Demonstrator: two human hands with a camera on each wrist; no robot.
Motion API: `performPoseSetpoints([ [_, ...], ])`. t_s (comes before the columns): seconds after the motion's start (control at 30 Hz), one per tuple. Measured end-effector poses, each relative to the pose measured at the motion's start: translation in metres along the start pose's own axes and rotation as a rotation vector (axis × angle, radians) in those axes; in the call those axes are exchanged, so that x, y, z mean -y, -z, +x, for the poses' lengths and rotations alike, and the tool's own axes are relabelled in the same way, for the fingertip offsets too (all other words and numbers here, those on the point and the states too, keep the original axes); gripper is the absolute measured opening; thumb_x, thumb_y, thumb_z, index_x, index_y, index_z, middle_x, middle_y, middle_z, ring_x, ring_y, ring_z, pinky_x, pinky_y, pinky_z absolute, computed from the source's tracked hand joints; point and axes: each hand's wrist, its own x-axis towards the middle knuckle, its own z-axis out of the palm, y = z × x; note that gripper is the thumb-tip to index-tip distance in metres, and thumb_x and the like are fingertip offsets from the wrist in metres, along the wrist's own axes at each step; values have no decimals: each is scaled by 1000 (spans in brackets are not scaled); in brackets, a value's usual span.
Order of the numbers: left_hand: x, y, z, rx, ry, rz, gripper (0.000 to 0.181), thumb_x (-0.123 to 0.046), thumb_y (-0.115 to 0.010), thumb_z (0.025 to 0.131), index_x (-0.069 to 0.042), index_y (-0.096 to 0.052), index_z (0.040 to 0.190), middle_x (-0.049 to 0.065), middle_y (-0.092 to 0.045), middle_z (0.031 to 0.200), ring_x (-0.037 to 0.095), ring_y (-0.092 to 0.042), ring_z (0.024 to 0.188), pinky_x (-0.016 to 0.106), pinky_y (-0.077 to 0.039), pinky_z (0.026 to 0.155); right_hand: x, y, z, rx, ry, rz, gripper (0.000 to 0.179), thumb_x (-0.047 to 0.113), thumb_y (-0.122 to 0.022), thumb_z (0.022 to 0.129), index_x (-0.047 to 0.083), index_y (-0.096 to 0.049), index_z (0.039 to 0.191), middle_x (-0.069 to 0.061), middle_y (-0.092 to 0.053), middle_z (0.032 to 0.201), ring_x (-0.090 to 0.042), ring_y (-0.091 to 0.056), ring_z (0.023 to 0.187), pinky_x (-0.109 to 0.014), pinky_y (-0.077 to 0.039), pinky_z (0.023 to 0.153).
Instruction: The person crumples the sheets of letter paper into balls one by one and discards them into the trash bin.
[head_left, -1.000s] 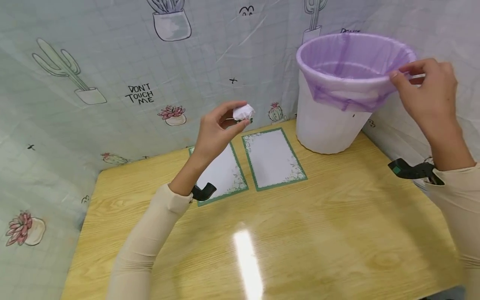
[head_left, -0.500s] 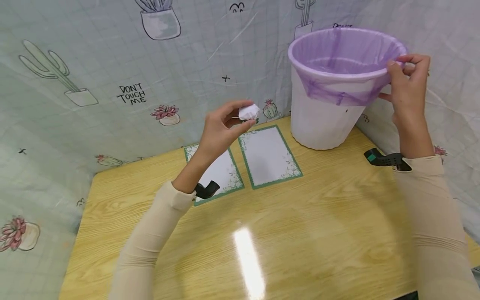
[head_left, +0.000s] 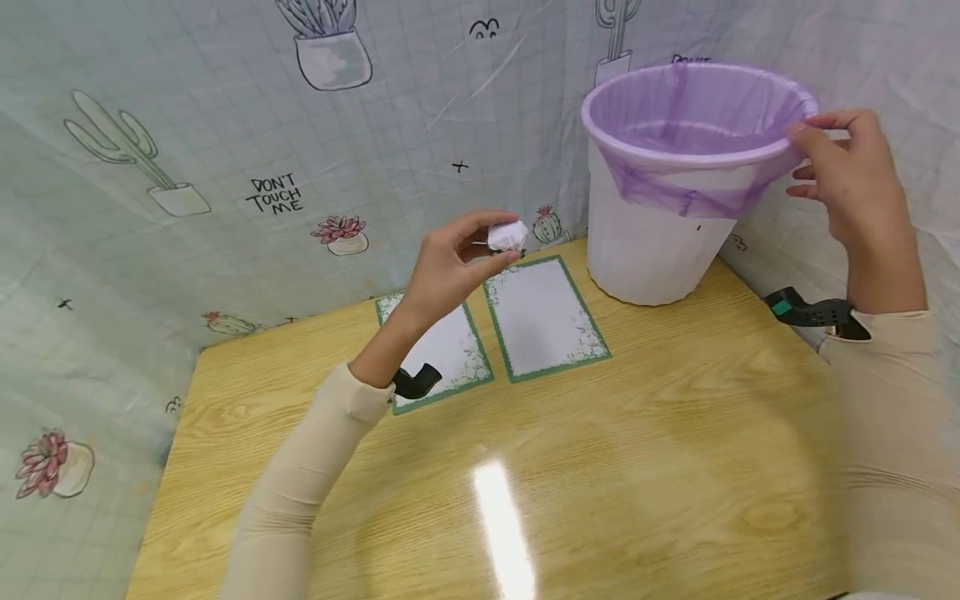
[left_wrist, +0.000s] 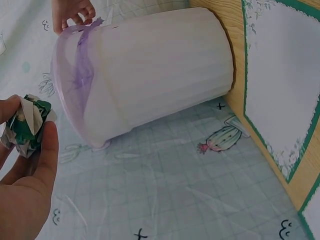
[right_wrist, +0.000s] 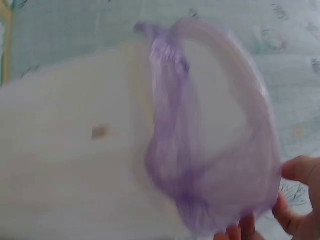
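My left hand point(head_left: 455, 265) pinches a crumpled paper ball point(head_left: 507, 237) between thumb and fingers, held up over the table. In the left wrist view the paper ball point(left_wrist: 28, 125) shows white and green creases. At the right my right hand point(head_left: 855, 171) grips the rim of a white trash can point(head_left: 645, 242), where a purple trash bag point(head_left: 686, 200) is folded over the edge. In the right wrist view, fingers point(right_wrist: 297, 170) sit at the rim and others at the lower edge of the bag's folded cuff point(right_wrist: 220, 185).
Two white sheets with green floral borders, a left sheet point(head_left: 442, 350) and a right sheet point(head_left: 546, 317), lie on the wood-grain table point(head_left: 637, 467). A cactus-print cloth point(head_left: 420, 108) hangs behind the table and along its sides. The trash can stands at the back right.
The right hand shifts along the can's rim, its lower fingers now spread below the edge. The left hand, with the paper ball, moves slightly right toward the can. The head view sways a little.
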Motion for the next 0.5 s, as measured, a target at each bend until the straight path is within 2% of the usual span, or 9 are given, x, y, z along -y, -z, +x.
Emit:
performPoseSetpoints([
  [0.07, -3, 0, 2, 31, -3, 18, 38, 3, -67, 85, 6, -58, 121, 18, -61, 114, 20, -61, 92, 36, -54, 85, 2, 7, 10, 48, 22, -16, 27, 32, -67, 88, 20, -49, 106, 4, -47, 102, -7, -54, 75, -15, -52, 52],
  [0.13, -6, 0, 5, 63, -17, 42, 38, 3, -67, 85, 7, -59, 121, 19, -61, 114, 21, -61, 93, 36, -54, 85, 5, 15, 21, 91, 48, -112, 24, 34, -66, 89, 20, -53, 102, 6, -49, 99, -5, -55, 75, -12, -51, 53],
  [0.27, -14, 0, 12, 112, -70, 83, 37, 2, -68, 85, 7, -59, 120, 19, -62, 117, 24, -58, 93, 35, -54, 85, 7, 27, 48, 214, 42, -179, 27, 32, -68, 87, 20, -51, 104, 7, -49, 100, -6, -54, 79, -12, -52, 54],
  [0.33, -18, -3, 15, 136, -98, 87, 37, 2, -68, 84, 7, -60, 119, 19, -62, 118, 24, -59, 95, 35, -54, 85, 4, 31, 59, 279, 21, -90, 30, 26, -68, 87, 17, -47, 106, 4, -48, 104, -8, -55, 80, -16, -54, 54],
  [0.43, -22, -10, 19, 174, -145, 86, 36, 2, -70, 83, 7, -61, 117, 19, -62, 116, 23, -60, 97, 33, -54, 84, -6, 33, 70, 382, -14, 164, 30, 17, -65, 90, 12, -43, 109, -1, -48, 109, -13, -61, 81, -25, -57, 58],
  [0.5, -23, -15, 21, 203, -176, 79, 36, 4, -70, 82, 8, -61, 116, 20, -62, 115, 23, -62, 97, 32, -55, 83, -14, 33, 74, 456, -55, 347, 26, 12, -61, 92, 6, -45, 112, -5, -52, 112, -18, -65, 83, -32, -58, 61],
])
